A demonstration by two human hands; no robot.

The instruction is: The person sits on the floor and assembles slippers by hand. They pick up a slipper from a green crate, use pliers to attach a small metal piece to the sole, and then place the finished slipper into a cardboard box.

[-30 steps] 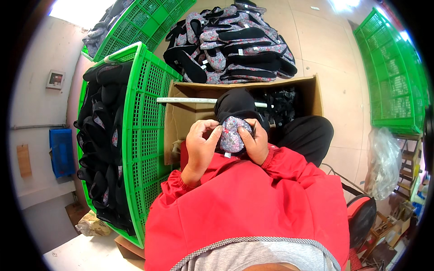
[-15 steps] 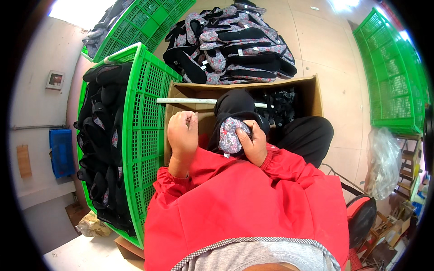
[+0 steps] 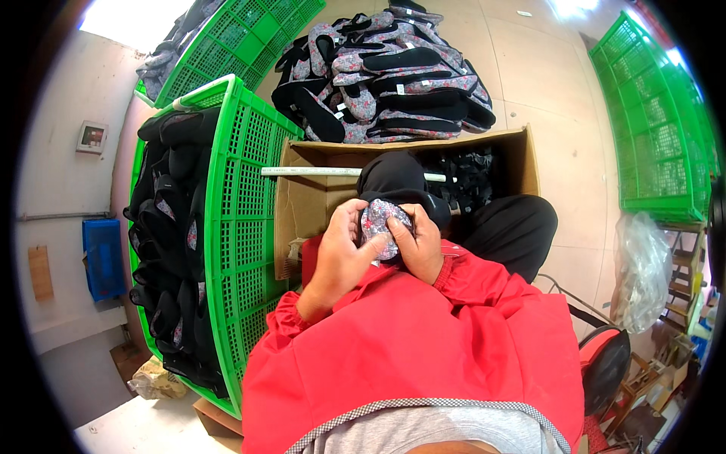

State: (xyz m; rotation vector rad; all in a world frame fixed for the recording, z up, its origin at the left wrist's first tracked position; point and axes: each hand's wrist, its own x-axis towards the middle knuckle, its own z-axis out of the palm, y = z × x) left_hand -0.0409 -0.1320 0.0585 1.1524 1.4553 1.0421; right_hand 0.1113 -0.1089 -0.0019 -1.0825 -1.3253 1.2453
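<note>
We observe both bare hands at mid-frame, meeting over the wearer's lap. Between them is the rounded fabric piece [image 3: 382, 219], grey with a small red-flecked floral print, set just in front of a black-clothed knee [image 3: 389, 178]. Left hand [image 3: 342, 242]: grip narrow, holding the piece by its left side, the thumb laid over the lower part and the fingers curled at the edge. Right hand [image 3: 420, 242]: grip likewise closed on the piece, thumb across its upper face toward the right edge; the fingers beneath are hidden from us. Both wrists emerge from the gathered cuffs of a bright red cloth smock [image 3: 416, 333]. Around the knee we note an open brown cardboard box [image 3: 296, 208], with a long thin white strip [image 3: 311, 172] lying across it and small black pieces [image 3: 470, 178], too dark to identify, inside at right. Beyond the box, a heap of floral-print and black cloth slippers [image 3: 389, 83] lies on the pale tiled floor [image 3: 563, 151]. At left we record a tall green plastic lattice crate [image 3: 246, 204] packed with black cloth items [image 3: 178, 200], some showing floral patches. Near the right rim hangs a crumpled clear plastic bag [image 3: 641, 276].
</note>
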